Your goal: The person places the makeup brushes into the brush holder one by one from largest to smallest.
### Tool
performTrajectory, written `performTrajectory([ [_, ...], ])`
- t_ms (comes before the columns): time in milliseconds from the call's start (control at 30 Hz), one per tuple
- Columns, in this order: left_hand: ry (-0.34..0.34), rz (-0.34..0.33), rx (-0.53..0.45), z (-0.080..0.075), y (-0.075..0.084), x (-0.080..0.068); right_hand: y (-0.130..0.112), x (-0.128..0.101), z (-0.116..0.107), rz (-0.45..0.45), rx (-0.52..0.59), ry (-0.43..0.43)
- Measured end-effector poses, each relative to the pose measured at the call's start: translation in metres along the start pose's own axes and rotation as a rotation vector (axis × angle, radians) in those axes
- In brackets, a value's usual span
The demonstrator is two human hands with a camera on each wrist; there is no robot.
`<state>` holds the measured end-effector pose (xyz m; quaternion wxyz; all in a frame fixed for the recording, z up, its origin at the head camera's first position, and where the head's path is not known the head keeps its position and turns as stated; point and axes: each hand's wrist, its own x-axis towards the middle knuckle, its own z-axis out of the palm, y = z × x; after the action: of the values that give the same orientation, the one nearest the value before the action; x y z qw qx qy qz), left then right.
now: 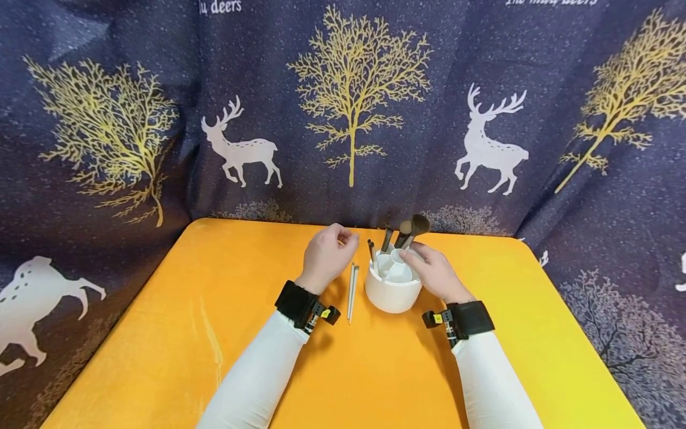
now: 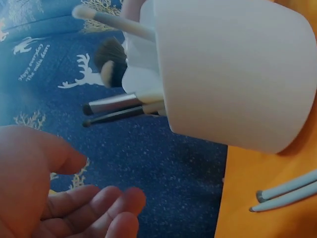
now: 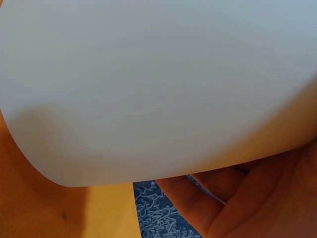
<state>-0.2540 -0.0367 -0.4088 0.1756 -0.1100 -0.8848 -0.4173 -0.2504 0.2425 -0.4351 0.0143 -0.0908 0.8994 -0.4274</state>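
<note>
A white round makeup brush holder (image 1: 393, 296) with inner compartments stands on the table. My right hand (image 1: 433, 273) grips its right side, thumb at the rim; in the right wrist view, curled fingers (image 3: 198, 198) lie along the white wall. Large dark-bristled makeup brushes (image 1: 420, 225) stand at the holder's back, and slim ones (image 1: 373, 256) lean in its left part. To the left of the holder, my left hand (image 1: 328, 253) hovers with bent, loose fingers. The left wrist view shows a gap between its thumb and fingers (image 2: 124, 203), with nothing held.
Two slim pale makeup brushes (image 1: 352, 293) lie side by side on the orange-yellow table (image 1: 257, 286), between the left hand and the holder. A dark blue cloth (image 1: 300, 202) printed with deer and trees hangs behind the table's far edge.
</note>
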Motion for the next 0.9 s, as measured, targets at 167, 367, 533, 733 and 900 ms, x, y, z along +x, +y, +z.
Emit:
performTrajectory([
  [167, -0.029, -0.025, 0.048, 0.003, -0.005, 0.002, 0.001, 0.002, -0.001, -0.007, 0.004, -0.004],
  [367, -0.073, -0.059, 0.081, 0.006, -0.012, 0.004, 0.001, 0.004, -0.003, -0.010, 0.017, -0.007],
  [533, -0.125, -0.091, 0.111, 0.009, -0.017, 0.005, 0.002, 0.004, -0.002, -0.010, 0.016, -0.011],
  [733, -0.178, -0.129, 0.149, 0.012, -0.021, 0.005, 0.002, 0.004, -0.002, -0.001, 0.019, -0.016],
  [900, -0.240, -0.156, 0.176, 0.016, -0.025, 0.005, 0.002, 0.004, -0.002, 0.003, 0.016, -0.016],
])
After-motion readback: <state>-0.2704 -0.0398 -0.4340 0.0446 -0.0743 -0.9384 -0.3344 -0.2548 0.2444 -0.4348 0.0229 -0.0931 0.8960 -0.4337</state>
